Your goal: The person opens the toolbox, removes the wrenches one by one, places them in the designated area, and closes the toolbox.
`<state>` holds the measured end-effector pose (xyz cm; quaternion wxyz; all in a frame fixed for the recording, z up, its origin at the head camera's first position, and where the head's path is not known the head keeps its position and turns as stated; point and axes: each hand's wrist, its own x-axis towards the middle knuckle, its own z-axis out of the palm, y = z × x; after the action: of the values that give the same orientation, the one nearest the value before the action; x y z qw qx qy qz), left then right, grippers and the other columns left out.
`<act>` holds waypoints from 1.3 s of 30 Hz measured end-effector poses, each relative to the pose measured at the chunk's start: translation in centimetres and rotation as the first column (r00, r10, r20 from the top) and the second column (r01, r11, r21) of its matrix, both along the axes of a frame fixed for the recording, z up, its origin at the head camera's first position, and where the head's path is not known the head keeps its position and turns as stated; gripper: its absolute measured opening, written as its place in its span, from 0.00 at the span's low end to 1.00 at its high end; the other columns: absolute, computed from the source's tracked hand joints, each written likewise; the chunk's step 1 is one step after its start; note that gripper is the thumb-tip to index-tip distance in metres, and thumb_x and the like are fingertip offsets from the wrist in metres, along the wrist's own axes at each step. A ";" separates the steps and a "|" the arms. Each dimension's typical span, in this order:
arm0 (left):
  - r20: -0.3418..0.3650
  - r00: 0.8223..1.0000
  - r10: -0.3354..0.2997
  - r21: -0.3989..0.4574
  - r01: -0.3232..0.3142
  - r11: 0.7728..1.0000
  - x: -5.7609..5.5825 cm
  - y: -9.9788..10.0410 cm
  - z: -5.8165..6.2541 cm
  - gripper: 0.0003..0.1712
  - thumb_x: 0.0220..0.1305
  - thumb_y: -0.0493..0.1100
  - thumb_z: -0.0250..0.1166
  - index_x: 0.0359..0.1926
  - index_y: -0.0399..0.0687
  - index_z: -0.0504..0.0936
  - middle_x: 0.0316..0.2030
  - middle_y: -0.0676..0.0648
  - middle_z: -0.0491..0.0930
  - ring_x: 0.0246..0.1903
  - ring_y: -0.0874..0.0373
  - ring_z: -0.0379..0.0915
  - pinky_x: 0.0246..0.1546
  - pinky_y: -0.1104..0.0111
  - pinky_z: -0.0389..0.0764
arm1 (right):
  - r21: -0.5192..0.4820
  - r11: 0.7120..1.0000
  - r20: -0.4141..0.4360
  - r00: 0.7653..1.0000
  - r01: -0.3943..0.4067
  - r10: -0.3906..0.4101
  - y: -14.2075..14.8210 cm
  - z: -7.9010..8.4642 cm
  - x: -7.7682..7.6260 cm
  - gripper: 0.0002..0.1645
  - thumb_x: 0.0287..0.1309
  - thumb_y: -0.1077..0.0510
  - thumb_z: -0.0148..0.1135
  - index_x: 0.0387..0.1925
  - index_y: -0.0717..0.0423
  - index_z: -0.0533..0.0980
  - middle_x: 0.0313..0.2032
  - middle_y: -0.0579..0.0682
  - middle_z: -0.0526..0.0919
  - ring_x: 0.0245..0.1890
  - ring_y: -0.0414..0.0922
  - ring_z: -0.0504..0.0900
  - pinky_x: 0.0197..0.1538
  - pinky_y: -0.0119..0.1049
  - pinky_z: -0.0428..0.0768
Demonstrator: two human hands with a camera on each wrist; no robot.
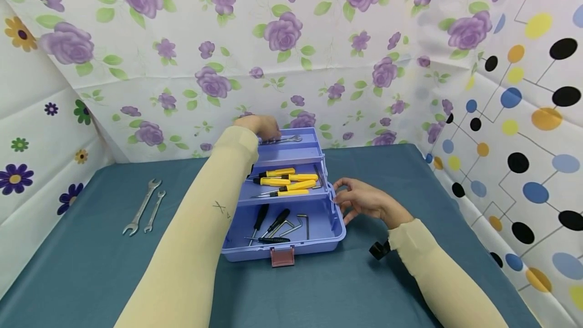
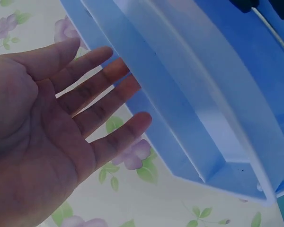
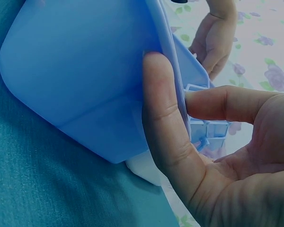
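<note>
A blue-purple plastic toolbox (image 1: 319,248) stands unfolded on the table, its levels rising in steps toward the back. My left hand (image 1: 261,125) is at the uppermost level, beside a wrench (image 1: 291,139) there. In the left wrist view its palm shows bare, fingers spread, with fingertips at the toolbox's (image 2: 156,101) edge. My right hand (image 3: 217,161) pinches the toolbox's side rim between thumb and finger. Yellow-handled screwdrivers (image 1: 298,185) fill the middle tray. Black-handled screwdrivers (image 1: 279,219) and hex keys (image 1: 307,227) lie in the bottom.
Two open-ended wrenches, a larger one (image 1: 142,209) and a smaller one (image 1: 155,211), lie on the blue-green tablecloth (image 1: 91,267) at the left. A reddish latch (image 1: 282,257) hangs at the toolbox's front. Flowered cloth (image 1: 182,39) backs the table; dotted cloth (image 1: 514,115) hangs at right.
</note>
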<state>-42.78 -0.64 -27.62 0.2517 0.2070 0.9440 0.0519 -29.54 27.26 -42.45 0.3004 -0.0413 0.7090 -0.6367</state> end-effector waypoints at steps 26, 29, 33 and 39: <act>0.009 1.000 0.002 0.028 -0.002 1.000 -0.8 0.1 -1.6 0.22 0.85 0.46 0.47 0.61 0.38 0.80 0.48 0.42 0.77 0.47 0.50 0.69 0.55 0.59 0.70 | -0.008 1.000 -0.001 1.000 0.001 -0.001 0.0 0.0 0.1 0.29 0.69 0.62 0.61 0.63 0.63 0.59 0.36 0.58 0.83 0.28 0.47 0.83 0.34 0.47 0.89; 0.000 1.000 -0.006 0.034 0.006 0.999 -0.8 0.1 -1.7 0.21 0.84 0.46 0.47 0.57 0.37 0.81 0.42 0.44 0.75 0.44 0.51 0.69 0.54 0.60 0.70 | -0.009 1.000 -0.004 1.000 0.001 -0.001 0.0 0.1 0.1 0.29 0.69 0.62 0.61 0.63 0.63 0.59 0.36 0.58 0.83 0.28 0.47 0.83 0.34 0.47 0.89; 0.001 1.000 0.003 0.034 -0.003 0.999 -0.8 0.1 -1.6 0.19 0.84 0.46 0.49 0.54 0.36 0.80 0.38 0.45 0.72 0.44 0.51 0.68 0.56 0.59 0.69 | -0.010 1.000 -0.005 1.000 0.000 0.000 0.0 0.3 0.2 0.29 0.68 0.62 0.61 0.63 0.63 0.59 0.37 0.58 0.83 0.28 0.47 0.83 0.33 0.47 0.89; 0.021 0.998 0.057 0.059 -0.058 0.997 -0.5 0.1 -1.5 0.21 0.81 0.47 0.54 0.64 0.39 0.79 0.55 0.43 0.76 0.53 0.51 0.68 0.64 0.56 0.69 | -0.010 1.000 -0.002 1.000 -0.004 0.004 0.0 0.4 0.3 0.28 0.69 0.62 0.61 0.63 0.63 0.59 0.36 0.58 0.83 0.27 0.47 0.83 0.33 0.46 0.89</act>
<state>-43.31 -0.53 -29.11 0.2529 0.1865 0.9451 0.0894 -29.27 27.25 -42.09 0.3007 -0.0447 0.7059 -0.6398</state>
